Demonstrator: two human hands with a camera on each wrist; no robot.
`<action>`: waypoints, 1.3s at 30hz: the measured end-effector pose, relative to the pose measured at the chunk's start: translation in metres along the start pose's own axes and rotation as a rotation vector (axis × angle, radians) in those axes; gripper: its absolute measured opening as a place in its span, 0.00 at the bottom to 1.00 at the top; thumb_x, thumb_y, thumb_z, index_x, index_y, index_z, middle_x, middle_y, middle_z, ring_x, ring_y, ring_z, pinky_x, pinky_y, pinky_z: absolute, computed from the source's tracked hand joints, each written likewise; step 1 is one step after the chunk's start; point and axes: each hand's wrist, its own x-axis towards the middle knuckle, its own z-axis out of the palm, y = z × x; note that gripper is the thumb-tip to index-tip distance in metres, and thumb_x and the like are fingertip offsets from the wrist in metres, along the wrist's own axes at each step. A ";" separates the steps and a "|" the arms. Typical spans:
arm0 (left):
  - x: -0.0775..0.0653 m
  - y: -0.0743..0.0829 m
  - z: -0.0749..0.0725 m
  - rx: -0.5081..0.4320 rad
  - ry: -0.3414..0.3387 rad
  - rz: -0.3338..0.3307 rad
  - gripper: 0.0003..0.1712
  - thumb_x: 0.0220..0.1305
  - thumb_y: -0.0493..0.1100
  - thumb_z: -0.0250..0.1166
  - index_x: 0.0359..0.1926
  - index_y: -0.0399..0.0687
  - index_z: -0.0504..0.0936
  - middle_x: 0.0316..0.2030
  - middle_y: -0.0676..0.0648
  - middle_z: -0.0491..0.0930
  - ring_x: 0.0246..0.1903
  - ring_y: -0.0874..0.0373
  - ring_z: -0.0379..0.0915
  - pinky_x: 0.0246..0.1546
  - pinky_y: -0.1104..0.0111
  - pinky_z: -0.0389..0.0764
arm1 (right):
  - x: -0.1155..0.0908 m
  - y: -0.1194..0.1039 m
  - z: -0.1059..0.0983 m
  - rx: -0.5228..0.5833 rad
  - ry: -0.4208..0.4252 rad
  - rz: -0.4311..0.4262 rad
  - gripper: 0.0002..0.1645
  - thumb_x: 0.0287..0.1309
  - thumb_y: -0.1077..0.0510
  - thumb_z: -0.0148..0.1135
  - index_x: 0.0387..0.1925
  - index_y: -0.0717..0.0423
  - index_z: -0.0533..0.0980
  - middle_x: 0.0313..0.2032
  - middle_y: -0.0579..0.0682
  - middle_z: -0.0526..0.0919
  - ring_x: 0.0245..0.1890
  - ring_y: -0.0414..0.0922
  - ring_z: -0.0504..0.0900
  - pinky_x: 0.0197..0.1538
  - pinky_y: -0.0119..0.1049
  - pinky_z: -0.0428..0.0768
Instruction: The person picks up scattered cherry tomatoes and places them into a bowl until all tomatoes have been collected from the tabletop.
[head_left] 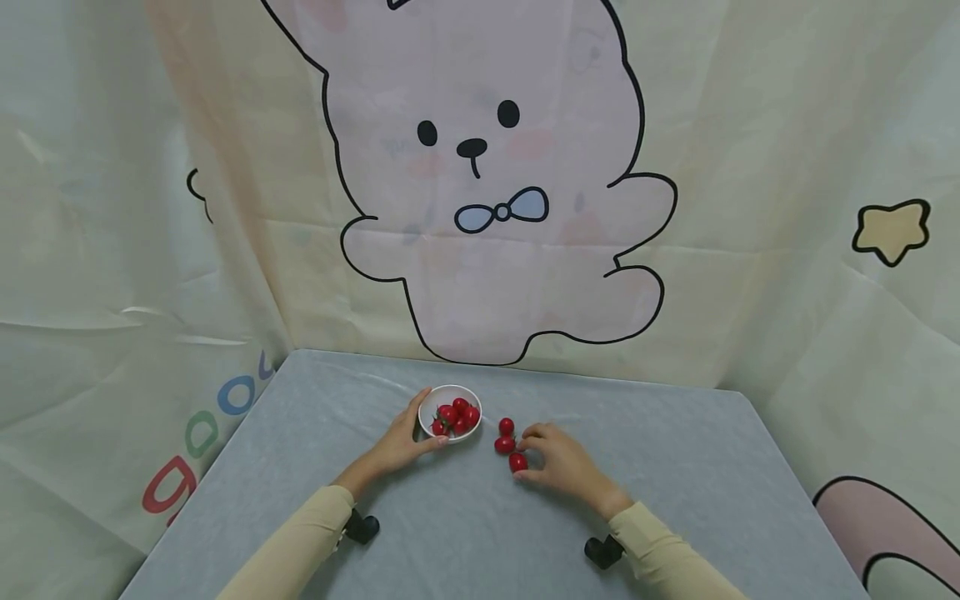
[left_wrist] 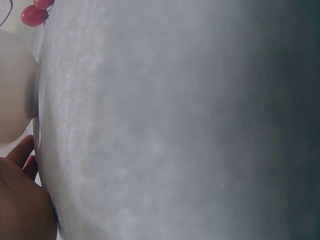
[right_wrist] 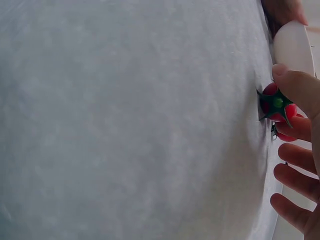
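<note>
Tabletop (head_left: 465, 533) surfaced in pale grey. Left hand (head_left: 399, 442): thumb and fingers spread wide, gripping the left side of a white bowl (head_left: 444, 396). Right hand (head_left: 562, 465): thumb and forefinger curled, pinching one tomato (head_left: 518, 462); other fingers apart. Bowl upright, containing several red tomatoes (head_left: 447, 413). Two loose tomatoes (head_left: 505, 446) on the tabletop, between bowl and right hand.

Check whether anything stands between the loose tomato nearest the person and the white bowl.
Partly: the middle tomato crowds the nearest tomato on the side toward the white bowl, so a straight slide might brush it. Nothing visible blocks a lift over it.
</note>
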 end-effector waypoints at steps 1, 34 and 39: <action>0.000 0.000 0.000 -0.001 0.000 -0.001 0.60 0.54 0.63 0.72 0.78 0.64 0.45 0.75 0.41 0.57 0.75 0.41 0.52 0.71 0.40 0.59 | 0.000 0.000 0.001 0.001 -0.004 0.001 0.23 0.48 0.36 0.74 0.42 0.43 0.84 0.51 0.46 0.81 0.53 0.45 0.78 0.57 0.47 0.80; 0.000 0.000 0.002 0.001 0.005 0.003 0.60 0.54 0.62 0.73 0.78 0.61 0.45 0.74 0.41 0.59 0.75 0.41 0.53 0.71 0.40 0.58 | 0.002 -0.001 0.007 -0.036 0.037 -0.026 0.22 0.52 0.43 0.73 0.46 0.47 0.84 0.49 0.47 0.82 0.50 0.44 0.79 0.52 0.45 0.81; 0.000 0.000 0.002 0.007 0.003 -0.003 0.61 0.54 0.63 0.73 0.78 0.62 0.45 0.75 0.42 0.58 0.75 0.42 0.53 0.71 0.40 0.58 | 0.003 -0.002 0.003 -0.019 0.030 0.005 0.23 0.51 0.43 0.75 0.47 0.48 0.84 0.49 0.47 0.82 0.50 0.45 0.79 0.53 0.45 0.82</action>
